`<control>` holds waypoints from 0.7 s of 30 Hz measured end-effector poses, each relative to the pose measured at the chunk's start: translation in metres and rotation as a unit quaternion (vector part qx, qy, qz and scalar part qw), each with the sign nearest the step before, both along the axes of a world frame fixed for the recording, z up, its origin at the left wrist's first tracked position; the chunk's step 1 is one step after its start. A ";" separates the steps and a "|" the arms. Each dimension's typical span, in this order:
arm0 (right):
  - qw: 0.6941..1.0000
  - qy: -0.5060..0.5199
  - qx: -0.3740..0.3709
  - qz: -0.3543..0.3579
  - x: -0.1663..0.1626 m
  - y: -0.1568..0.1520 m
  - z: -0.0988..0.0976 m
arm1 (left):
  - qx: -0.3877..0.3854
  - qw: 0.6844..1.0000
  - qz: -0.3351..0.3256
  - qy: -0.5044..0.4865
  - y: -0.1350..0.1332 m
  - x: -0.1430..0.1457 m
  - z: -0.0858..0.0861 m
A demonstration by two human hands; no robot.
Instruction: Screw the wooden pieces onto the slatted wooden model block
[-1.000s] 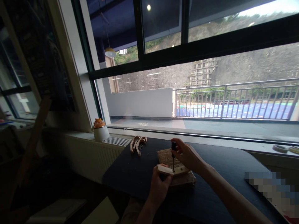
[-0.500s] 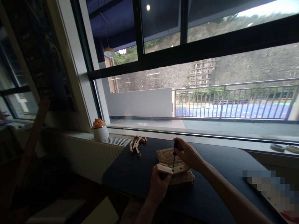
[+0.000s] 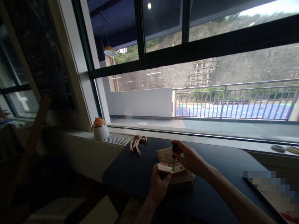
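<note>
My left hand is closed round the near-left end of an angled wooden piece, which lies across a rough, ridged wooden board. In my right hand is a screwdriver with a dark handle, gripped from above by the fingers. Its shaft stands nearly upright, with the tip at a hole or screw near the bend of the angled piece. A second dark hole shows farther right on that piece. Whether a screw sits under the tip is too small to tell.
Curved wooden pieces and several small screws lie at the far left of the dark table. A white pot with an orange top stands on the sill. Tape rolls rest at the right.
My right hand has shifted slightly down and left on the screwdriver, its fingers now higher round the handle. The left hand and the wooden piece stay in place.
</note>
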State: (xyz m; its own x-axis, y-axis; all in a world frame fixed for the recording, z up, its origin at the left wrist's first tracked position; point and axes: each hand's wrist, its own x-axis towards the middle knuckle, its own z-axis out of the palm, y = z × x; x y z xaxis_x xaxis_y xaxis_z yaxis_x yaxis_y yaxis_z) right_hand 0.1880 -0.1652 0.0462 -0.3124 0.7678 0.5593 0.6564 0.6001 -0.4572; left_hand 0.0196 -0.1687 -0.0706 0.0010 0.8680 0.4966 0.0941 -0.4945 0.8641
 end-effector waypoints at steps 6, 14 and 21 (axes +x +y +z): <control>1.000 0.006 -0.010 0.001 0.000 0.004 0.003 | -0.004 1.000 0.001 -0.006 0.000 0.000 0.001; 1.000 0.008 0.001 0.016 -0.004 0.001 0.012 | -0.008 1.000 -0.004 -0.001 -0.001 0.000 0.001; 1.000 0.021 0.006 0.009 -0.004 0.005 0.014 | -0.015 1.000 -0.007 -0.003 -0.001 0.000 0.004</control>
State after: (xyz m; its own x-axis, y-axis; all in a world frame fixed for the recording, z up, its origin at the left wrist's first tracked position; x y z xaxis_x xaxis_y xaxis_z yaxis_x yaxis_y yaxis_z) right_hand 0.1844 -0.1606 0.0603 -0.3016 0.7562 0.5807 0.6262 0.6164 -0.4774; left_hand 0.0196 -0.1699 -0.0666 0.0106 0.8820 0.4712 0.0809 -0.4704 0.8787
